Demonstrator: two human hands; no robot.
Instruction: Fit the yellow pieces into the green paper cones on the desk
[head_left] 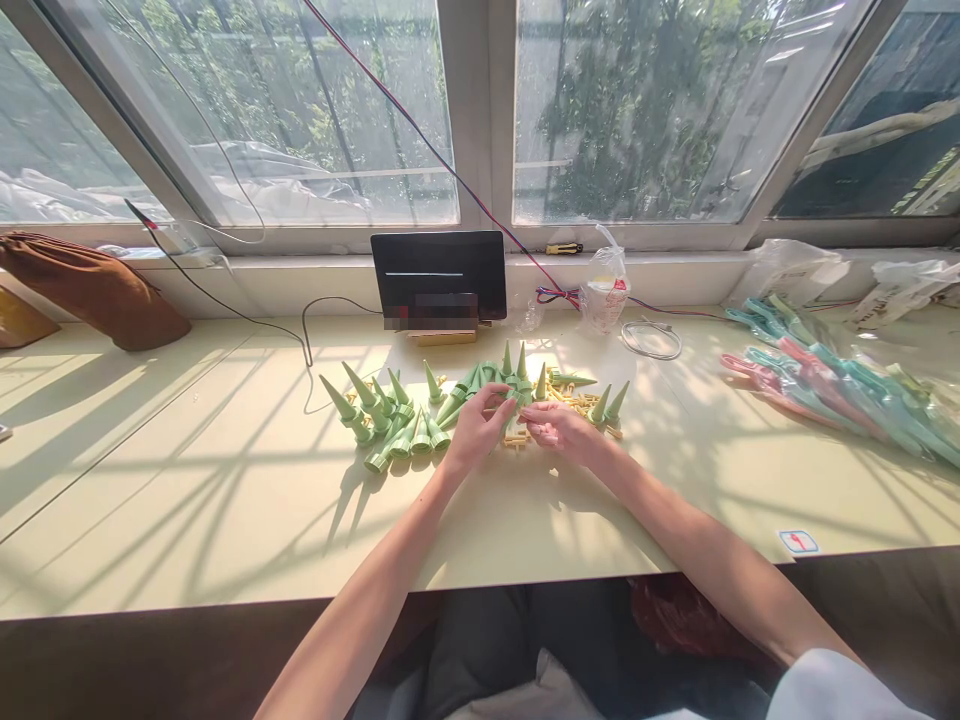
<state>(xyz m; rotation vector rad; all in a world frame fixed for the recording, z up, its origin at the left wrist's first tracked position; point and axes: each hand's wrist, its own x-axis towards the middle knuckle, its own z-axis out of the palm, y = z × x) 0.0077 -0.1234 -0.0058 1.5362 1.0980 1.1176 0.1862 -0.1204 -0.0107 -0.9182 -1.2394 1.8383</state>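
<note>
At the middle of the table, my left hand (482, 425) is curled round a green cone-shaped plastic spike (512, 396), mostly hidden by the fingers. My right hand (561, 428) comes close to it from the right, thumb and fingertips pinched together; whatever they grip is too small to make out. Many more green spikes (420, 432) stand and lie to the left of my hands, some tilted. Others stand upright just behind, with another standing pair (615, 403) to the right. Small yellow plastic pieces (516, 439) lie under and around my hands.
Behind the pile a dark tablet (439, 278) leans on a small stand. A bagged cup (604, 292) and a coiled cable (651, 340) sit at the back. Pink and teal bagged items (832, 385) lie right; a brown pouch (90, 290) is left. A sticker (799, 542) marks the front edge.
</note>
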